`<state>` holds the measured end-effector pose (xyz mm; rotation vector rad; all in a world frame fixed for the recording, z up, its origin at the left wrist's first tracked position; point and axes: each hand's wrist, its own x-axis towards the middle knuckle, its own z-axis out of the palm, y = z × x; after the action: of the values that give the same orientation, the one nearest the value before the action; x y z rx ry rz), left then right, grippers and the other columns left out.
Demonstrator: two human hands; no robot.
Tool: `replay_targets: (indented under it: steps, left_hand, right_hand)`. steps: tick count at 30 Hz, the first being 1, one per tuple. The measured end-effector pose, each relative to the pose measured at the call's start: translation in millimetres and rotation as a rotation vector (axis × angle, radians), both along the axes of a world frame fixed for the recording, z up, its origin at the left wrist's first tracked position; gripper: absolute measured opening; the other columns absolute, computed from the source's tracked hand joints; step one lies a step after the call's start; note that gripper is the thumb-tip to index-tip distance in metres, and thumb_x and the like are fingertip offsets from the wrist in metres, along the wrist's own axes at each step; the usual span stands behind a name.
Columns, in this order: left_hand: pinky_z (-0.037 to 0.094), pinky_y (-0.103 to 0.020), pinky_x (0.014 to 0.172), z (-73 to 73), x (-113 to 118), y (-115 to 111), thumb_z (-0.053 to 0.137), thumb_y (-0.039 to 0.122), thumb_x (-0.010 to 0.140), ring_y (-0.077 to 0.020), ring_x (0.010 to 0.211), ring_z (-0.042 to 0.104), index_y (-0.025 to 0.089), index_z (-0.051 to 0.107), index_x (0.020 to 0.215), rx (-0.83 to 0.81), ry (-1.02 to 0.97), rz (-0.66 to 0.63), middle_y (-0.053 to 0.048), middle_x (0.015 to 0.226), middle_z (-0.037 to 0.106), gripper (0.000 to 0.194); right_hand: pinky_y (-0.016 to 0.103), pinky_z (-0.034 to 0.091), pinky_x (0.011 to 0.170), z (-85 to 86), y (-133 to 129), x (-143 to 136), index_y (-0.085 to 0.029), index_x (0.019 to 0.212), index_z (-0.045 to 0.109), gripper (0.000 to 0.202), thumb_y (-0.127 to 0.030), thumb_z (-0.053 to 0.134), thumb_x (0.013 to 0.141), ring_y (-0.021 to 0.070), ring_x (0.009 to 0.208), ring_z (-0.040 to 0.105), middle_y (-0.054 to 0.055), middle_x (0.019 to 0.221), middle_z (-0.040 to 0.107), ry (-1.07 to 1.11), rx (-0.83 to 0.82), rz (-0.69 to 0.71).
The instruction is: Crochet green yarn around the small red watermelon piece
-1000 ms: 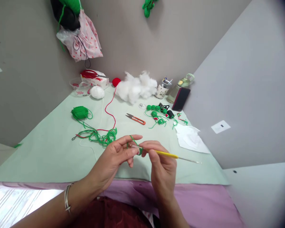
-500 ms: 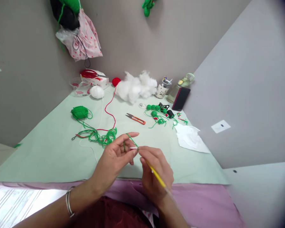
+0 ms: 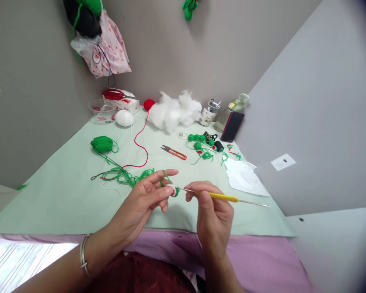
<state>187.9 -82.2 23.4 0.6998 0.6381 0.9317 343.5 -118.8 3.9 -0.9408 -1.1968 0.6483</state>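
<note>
My left hand (image 3: 151, 193) pinches a small crochet piece (image 3: 173, 190) of white, red and green between thumb and fingers. Green yarn (image 3: 167, 176) passes over its raised index finger. My right hand (image 3: 212, 209) grips a crochet hook (image 3: 222, 197) with a yellow handle, held nearly level. The hook's thin metal tip points left at the green edge of the piece; whether it sits in a stitch I cannot tell. A loose tangle of green yarn (image 3: 125, 176) lies just beyond my left hand, leading back to a green skein (image 3: 102, 144).
Orange thread snips (image 3: 174, 152) lie ahead of my hands. White stuffing (image 3: 173, 112), a red yarn ball (image 3: 149, 104) and a white yarn ball (image 3: 124, 118) stand at the back. Small green crocheted balls (image 3: 197, 145), a phone (image 3: 232, 127) and white paper (image 3: 244, 176) are on the right.
My right hand has moved right, and the hook has swung from steeply slanted to nearly level. The crochet piece now shows more of its red and green. The tangled yarn has shifted slightly.
</note>
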Motion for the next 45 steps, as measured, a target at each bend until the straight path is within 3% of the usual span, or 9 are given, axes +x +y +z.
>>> replay_targets:
  steps: [6,12,16,20,23,28,34,41,45]
  left_hand:
    - [0.042,-0.016,0.055,-1.2,1,-1,0.077,0.024,0.082,-0.0021,0.055,0.043,0.022,0.075,0.114,0.028,0.011,-0.016,0.004,0.079,0.054,0.032]
    - [0.045,-0.018,0.060,-7.1,7,-5,0.079,0.028,0.082,-0.0068,0.065,0.051,0.026,0.073,0.118,0.141,0.100,0.033,0.002,0.083,0.058,0.036]
    - [0.042,-0.016,0.056,-9.3,7,-1,0.079,0.028,0.083,-0.0042,0.056,0.044,0.023,0.074,0.118,0.042,0.036,-0.020,0.004,0.070,0.054,0.037]
    - [0.037,-0.013,0.050,-8.2,4,4,0.079,0.023,0.082,-0.0019,0.052,0.038,0.018,0.077,0.110,-0.075,-0.052,-0.050,0.004,0.068,0.051,0.029]
    - [0.040,-0.014,0.053,-6.0,3,3,0.079,0.022,0.081,-0.0018,0.055,0.043,0.021,0.078,0.108,-0.016,-0.003,-0.008,0.004,0.077,0.056,0.027]
    - [0.047,-0.019,0.067,-2.8,6,-2,0.075,0.025,0.085,-0.0057,0.062,0.054,0.026,0.076,0.112,0.093,0.074,-0.021,0.003,0.080,0.063,0.027]
    - [0.047,-0.025,0.075,-0.8,3,-2,0.075,0.028,0.085,-0.0075,0.063,0.056,0.025,0.076,0.110,0.119,0.142,0.010,0.002,0.085,0.062,0.026]
    - [0.049,-0.024,0.071,-4.3,6,-4,0.077,0.028,0.083,-0.0091,0.066,0.056,0.025,0.074,0.112,0.182,0.198,0.104,0.002,0.083,0.059,0.030]
    - [0.046,-0.018,0.061,-2.8,7,-3,0.080,0.026,0.080,-0.0061,0.060,0.051,0.023,0.071,0.120,0.029,0.058,0.030,0.004,0.075,0.056,0.040]
  right_hand:
    - [0.028,0.050,0.064,2.7,1,2,-0.023,0.094,0.074,0.022,-0.023,0.053,0.100,0.0118,0.068,0.060,0.002,0.086,0.068,0.132,-0.019,0.107]
    - [0.031,0.055,0.072,1.3,-2,-5,-0.025,0.105,0.074,0.025,-0.012,0.054,0.097,0.0166,0.084,0.066,0.004,0.092,0.072,-0.283,0.083,-0.049]
    - [0.033,0.056,0.073,-5.1,-5,-6,-0.029,0.112,0.074,0.031,-0.008,0.062,0.091,0.0189,0.090,0.068,0.006,0.102,0.070,-0.510,0.214,-0.191]
    - [0.032,0.053,0.070,-1.0,-3,1,-0.026,0.104,0.073,0.026,-0.010,0.055,0.095,0.0161,0.079,0.064,0.003,0.087,0.068,-0.312,0.133,-0.143]
    - [0.030,0.050,0.065,4.8,0,4,-0.026,0.097,0.073,0.024,-0.016,0.052,0.099,0.0138,0.070,0.059,0.001,0.082,0.065,-0.064,0.043,-0.033]
    - [0.030,0.051,0.071,4.8,3,1,-0.024,0.099,0.075,0.019,-0.017,0.058,0.097,0.0151,0.078,0.062,0.004,0.092,0.072,-0.118,0.005,0.022]
    - [0.031,0.055,0.068,3.0,1,6,-0.021,0.096,0.071,0.024,-0.022,0.047,0.102,0.0141,0.070,0.065,0.005,0.091,0.072,0.081,-0.054,0.073]
    - [0.034,0.057,0.076,0.5,-7,0,-0.024,0.116,0.066,0.031,-0.008,0.048,0.097,0.0187,0.087,0.069,0.007,0.098,0.073,-0.529,0.209,-0.111]
    - [0.035,0.057,0.077,-9.4,-6,-4,-0.027,0.123,0.067,0.040,-0.005,0.058,0.091,0.0209,0.094,0.068,0.009,0.107,0.070,-0.739,0.331,-0.238]
